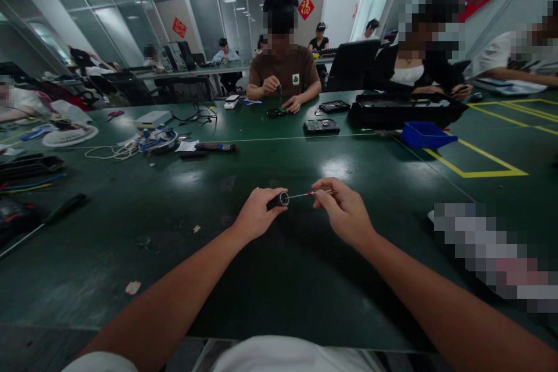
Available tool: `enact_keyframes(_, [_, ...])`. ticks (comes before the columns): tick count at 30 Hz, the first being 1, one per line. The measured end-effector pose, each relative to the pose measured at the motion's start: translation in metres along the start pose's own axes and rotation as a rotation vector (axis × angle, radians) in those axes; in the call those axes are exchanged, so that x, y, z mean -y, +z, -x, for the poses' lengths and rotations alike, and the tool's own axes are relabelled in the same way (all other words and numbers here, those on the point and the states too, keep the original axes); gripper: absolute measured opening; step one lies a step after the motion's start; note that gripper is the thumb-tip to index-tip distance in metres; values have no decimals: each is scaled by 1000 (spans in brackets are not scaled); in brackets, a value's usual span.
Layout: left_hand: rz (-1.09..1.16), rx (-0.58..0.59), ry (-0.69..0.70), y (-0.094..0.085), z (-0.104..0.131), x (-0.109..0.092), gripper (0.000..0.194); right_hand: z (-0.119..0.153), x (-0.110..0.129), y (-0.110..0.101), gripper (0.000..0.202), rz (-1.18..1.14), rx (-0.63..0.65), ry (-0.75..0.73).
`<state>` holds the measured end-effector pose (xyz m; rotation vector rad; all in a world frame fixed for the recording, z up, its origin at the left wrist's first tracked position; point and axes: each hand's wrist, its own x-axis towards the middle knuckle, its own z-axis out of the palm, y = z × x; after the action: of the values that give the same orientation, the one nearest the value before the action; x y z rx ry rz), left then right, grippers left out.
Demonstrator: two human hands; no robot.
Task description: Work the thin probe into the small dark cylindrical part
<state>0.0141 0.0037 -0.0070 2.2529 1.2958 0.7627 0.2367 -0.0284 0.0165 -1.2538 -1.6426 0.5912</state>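
Black cylindrical part (272, 202) sits at the centre of the frame, raised over the green tabletop (305, 302), its round, spoked end facing the right of the frame. The left hand (255, 216) is clamped on it, thumb below and forefinger above. The right hand (344, 212) has its fingers closed around the handle of a slim screwdriver (299, 195) (a bit of red shows at the front of the handle), and the thin shaft points left to the part's end face; whether the tip is seated in it, I cannot tell.

Beyond the hands, left of centre, a dark rod-shaped tool (217, 147) lies near a bundle of cables (157, 139). A hard drive (321, 126) lies above centre, and a blue bin (427, 135) stands at the upper right, by the yellow tape (492, 174). At the upper centre, a co-worker in a brown shirt (283, 72) handles a green circuit board (285, 108). A long-shafted screwdriver (65, 208) lies at the left edge.
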Motion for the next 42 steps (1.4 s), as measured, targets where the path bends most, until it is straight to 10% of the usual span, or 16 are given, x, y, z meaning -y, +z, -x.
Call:
enact_keyframes(14, [10,-7,10,2,-1,0,39,3,-2,3,30,-5,24,109])
enact_keyframes(20, [-15,-17,-25,0,-2,-3,38,-1,-8,14,18,-376,-90,173])
enact_keyframes(28, [-19,-21,47,0,-3,-3,38,-14,-24,12,19,-928,-35,697])
enact_keyframes(42, [-50,-30,52,1,-2,0,41,-7,-20,15,28,-530,-174,263])
